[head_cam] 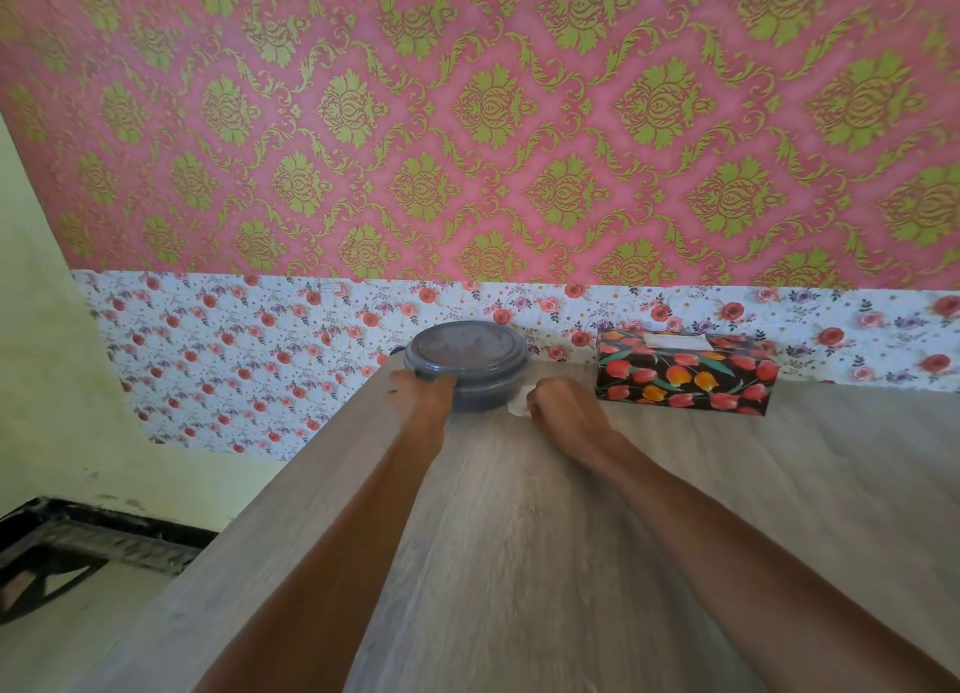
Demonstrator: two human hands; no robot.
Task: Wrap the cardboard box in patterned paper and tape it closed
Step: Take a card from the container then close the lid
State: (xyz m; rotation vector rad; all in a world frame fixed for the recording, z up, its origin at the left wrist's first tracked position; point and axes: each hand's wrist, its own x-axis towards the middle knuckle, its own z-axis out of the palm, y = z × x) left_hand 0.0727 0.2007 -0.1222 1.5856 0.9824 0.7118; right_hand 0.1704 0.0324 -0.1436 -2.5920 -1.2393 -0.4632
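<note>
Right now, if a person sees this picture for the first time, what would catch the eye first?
The pink wall with green-gold ornaments fills the upper half. On the wooden table, far right, stands a box wrapped in black paper with red and orange tulips. To its left, the left hand holds a grey lidded container, and the right hand curls at a small white scrap.

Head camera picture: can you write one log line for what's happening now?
left hand holds grey tub | right hand pinches white scrap | tulip-wrapped box sits on table
</note>
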